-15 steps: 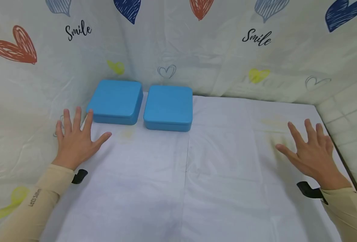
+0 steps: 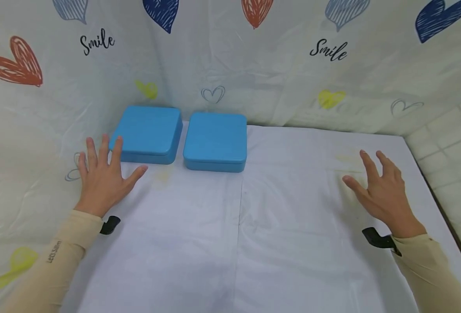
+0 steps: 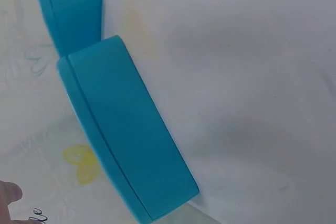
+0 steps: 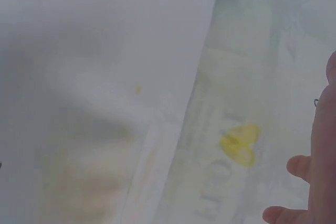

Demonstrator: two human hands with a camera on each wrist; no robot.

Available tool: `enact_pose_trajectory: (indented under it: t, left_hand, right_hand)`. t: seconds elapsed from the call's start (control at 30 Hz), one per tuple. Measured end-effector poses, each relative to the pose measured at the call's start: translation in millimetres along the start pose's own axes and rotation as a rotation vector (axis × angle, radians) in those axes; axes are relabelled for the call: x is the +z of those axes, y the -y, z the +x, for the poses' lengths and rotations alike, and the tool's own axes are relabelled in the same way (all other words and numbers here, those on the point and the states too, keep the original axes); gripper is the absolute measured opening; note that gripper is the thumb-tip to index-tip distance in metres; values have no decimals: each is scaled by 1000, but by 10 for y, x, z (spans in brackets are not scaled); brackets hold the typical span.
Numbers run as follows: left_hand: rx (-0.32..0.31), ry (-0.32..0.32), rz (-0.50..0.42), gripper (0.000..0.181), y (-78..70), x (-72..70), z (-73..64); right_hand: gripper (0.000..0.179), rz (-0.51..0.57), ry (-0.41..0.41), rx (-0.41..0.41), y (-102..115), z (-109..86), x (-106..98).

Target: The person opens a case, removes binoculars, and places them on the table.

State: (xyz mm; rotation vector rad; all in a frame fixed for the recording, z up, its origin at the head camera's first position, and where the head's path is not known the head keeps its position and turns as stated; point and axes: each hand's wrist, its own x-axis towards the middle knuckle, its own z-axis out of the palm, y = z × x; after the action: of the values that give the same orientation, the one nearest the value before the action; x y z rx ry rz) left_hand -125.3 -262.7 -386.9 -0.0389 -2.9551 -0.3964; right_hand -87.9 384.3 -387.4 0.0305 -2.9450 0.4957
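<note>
Two closed blue boxes with rounded corners stand side by side at the back left of the table: a left box (image 2: 148, 130) and a right box (image 2: 215, 141). My left hand (image 2: 105, 182) is spread over the table's left side, its fingertips overlapping the left box's near corner in the head view; whether they touch cannot be told. Over the right side of the table my right hand (image 2: 388, 195) holds nothing, its fingers apart and slightly bent. Both boxes fill part of the left wrist view, where the nearer box (image 3: 131, 129) shows its side and lid seam.
A white cloth (image 2: 293, 226) covers the table. Behind and to the left hangs a pale curtain (image 2: 277, 65) printed with hearts and the word Smile. White tiles (image 2: 449, 143) line the right side, beyond the table's right edge.
My right hand has moved left, toward the middle, and its fingers have drawn a little closer together. My left hand has shifted slightly right. The boxes stay put on the table.
</note>
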Motion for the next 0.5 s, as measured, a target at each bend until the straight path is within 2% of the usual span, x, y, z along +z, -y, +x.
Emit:
enact_pose_trajectory:
  t: [0.27,0.5]
  left_hand:
    - [0,-25,-26,101,-3,39,76]
    - [71,-70,-115,105,-96,136,152]
  right_hand:
    - [78,115,-38,4,193,143,110]
    - [76,243,31,15,392,276,225]
